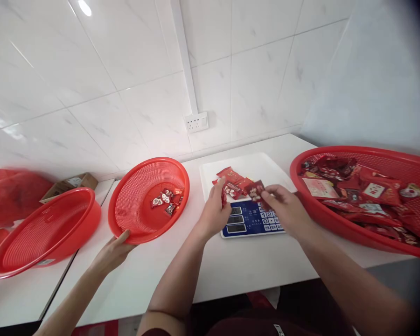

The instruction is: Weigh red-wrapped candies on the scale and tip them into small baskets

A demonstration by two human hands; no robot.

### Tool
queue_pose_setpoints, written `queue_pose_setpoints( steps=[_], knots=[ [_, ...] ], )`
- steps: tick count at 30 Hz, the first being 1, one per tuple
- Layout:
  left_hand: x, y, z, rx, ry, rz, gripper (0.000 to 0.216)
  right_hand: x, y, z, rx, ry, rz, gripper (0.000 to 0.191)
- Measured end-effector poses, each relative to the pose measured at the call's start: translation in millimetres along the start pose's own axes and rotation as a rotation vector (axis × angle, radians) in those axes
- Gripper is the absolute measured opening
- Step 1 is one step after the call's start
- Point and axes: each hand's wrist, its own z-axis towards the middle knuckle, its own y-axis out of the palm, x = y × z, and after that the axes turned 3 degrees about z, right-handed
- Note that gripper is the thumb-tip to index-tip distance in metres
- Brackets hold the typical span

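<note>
My left hand [216,212] is over the front left of a digital scale [254,218], closed on a small red wrapped packet [224,198]. In my right hand [283,205], pinched between thumb and fingers, is a dark red candy packet [255,190] with a pale printed pattern. Several red packets [230,175] lie on the scale's white pan [266,165], just beyond my hands. The blue panel with its displays and number keys faces me, partly covered by my right hand.
At right, a large red basket [297,172] holds many packets. Another person's hand [114,252] grips a tilted red basket [117,205] with several small packets. Farther left are another red basket [91,212], a cardboard box [61,189] and red plastic bags [14,193]. A wall socket [196,122] is behind.
</note>
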Motion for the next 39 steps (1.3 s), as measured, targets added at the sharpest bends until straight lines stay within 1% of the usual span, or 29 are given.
queue_pose_setpoints(
  steps=[2,3,5,7,9,12,14,16,19,22,27,31,36,39],
  knots=[
    [-4.7,-1.9,14.5,0.035,0.009,0.092,0.07,-5.5,-4.2,16.1,0.105,-0.004,-0.059,0.034],
    [-7.3,-2.1,20.6,0.036,0.014,0.134,0.072,-7.6,-6.1,22.3,0.135,-0.003,-0.081,0.034],
    [-13.2,-2.4,29.0,0.022,0.017,0.194,0.073,-9.5,-9.4,29.9,0.15,-0.006,-0.1,0.036],
    [-20.0,-3.4,31.3,0.023,0.014,0.215,0.072,-8.6,-13.3,30.6,0.129,-0.016,-0.138,0.04],
    [-27.6,-4.4,26.9,0.072,0.028,0.212,0.066,-5.1,-18.8,25.9,0.109,-0.018,-0.243,0.039],
    [-39.9,-3.4,10.4,0.224,0.058,0.165,0.051,3.7,-29.8,15.1,0.111,-0.052,-0.448,0.033],
    [-48.5,-1.1,-3.3,0.335,0.043,0.115,0.043,10.6,-36.9,9.2,0.103,-0.138,-0.581,0.031],
    [-57.2,1.5,-15.3,0.417,-0.002,0.081,0.037,17.4,-41.9,5.6,0.077,-0.266,-0.72,0.031],
    [-69.2,4.2,-25.3,0.464,-0.085,0.089,0.034,26.3,-44.4,3.9,0.04,-0.421,-0.901,0.034],
    [-77.0,6.2,-26.8,0.444,-0.112,0.141,0.035,33.9,-42.6,4.5,0.026,-0.465,-1.015,0.04],
    [-81.5,12.0,-26.5,0.31,-0.092,0.236,0.041,44.0,-38.0,7.1,-0.009,-0.394,-1.124,0.046],
    [-82.6,15.3,-27.9,0.246,-0.107,0.249,0.046,45.4,-32.4,7.9,-0.027,-0.371,-1.113,0.045],
    [-82.1,14.7,-27.8,0.251,-0.076,0.25,0.044,38.4,-26.1,5.7,-0.143,-0.387,-1.035,0.043],
    [-81.3,14.6,-27.7,0.253,-0.072,0.258,0.042,34.1,-27.0,4.1,-0.145,-0.381,-0.984,0.043]
  ],
)
